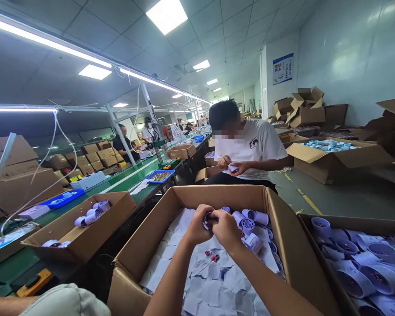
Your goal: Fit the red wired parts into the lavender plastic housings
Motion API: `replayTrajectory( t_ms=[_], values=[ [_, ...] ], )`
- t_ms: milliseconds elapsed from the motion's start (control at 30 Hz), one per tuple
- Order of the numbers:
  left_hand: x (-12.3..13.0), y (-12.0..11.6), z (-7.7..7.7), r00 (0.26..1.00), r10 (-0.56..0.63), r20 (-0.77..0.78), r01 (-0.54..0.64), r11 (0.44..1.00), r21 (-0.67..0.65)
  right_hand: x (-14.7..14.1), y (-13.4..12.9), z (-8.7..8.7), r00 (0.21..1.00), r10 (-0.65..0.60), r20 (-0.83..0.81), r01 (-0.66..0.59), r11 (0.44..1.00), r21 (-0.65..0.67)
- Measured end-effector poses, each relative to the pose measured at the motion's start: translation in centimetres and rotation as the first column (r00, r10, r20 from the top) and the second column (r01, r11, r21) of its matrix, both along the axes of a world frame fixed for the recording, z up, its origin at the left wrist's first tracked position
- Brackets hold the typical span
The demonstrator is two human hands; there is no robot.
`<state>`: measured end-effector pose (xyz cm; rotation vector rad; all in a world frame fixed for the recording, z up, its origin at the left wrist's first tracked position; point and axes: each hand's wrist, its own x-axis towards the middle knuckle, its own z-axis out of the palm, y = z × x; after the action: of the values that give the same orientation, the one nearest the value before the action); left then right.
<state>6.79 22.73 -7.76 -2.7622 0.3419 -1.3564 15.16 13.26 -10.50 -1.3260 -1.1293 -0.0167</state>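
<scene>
Both hands are closed around a small part (207,218), the left hand (197,229) and the right hand (228,229) meeting fingertip to fingertip above a large open cardboard box (217,193). Fingers cover most of the part, so its full shape cannot be made out. The box's far wall stands just beyond the hands; between the left hand and the left wall, low white papers (204,289) leave room to move. Toward the right wall, purple cups (248,224) crowd close beside the right hand. Small red pieces (214,258) lie on the papers below the hands; their details are too small to read. The forearms hide some of the papers, and the box's near side is partly out of view. A second box (358,221), full of similar cups, is cut off at the right. Across the box, a seated person (250,145) holds a pale piece (233,168).
</scene>
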Motion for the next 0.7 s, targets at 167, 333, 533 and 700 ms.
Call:
replayTrajectory(
  t_ms=[167,333,533,700],
  values=[
    [-0.12,0.45,-0.12,1.000,0.023,-0.021,-0.024,0.999,-0.030,0.52,0.09,0.08,0.996,0.071,0.052,-0.069,0.997,-0.036],
    [-0.25,0.04,0.19,0.999,0.029,-0.035,-0.031,0.998,-0.053,0.63,0.49,-0.06,0.999,0.033,0.006,-0.034,0.994,0.100],
    [-0.40,-0.19,0.43,1.000,-0.023,-0.006,0.022,0.996,-0.089,0.05,0.74,-0.22,0.992,0.065,-0.107,-0.031,0.957,0.290],
    [-0.50,0.01,0.09,1.000,-0.025,-0.016,0.025,1.000,-0.019,0.39,0.92,-0.12,0.983,0.070,-0.167,-0.050,0.992,0.117]
  ],
)
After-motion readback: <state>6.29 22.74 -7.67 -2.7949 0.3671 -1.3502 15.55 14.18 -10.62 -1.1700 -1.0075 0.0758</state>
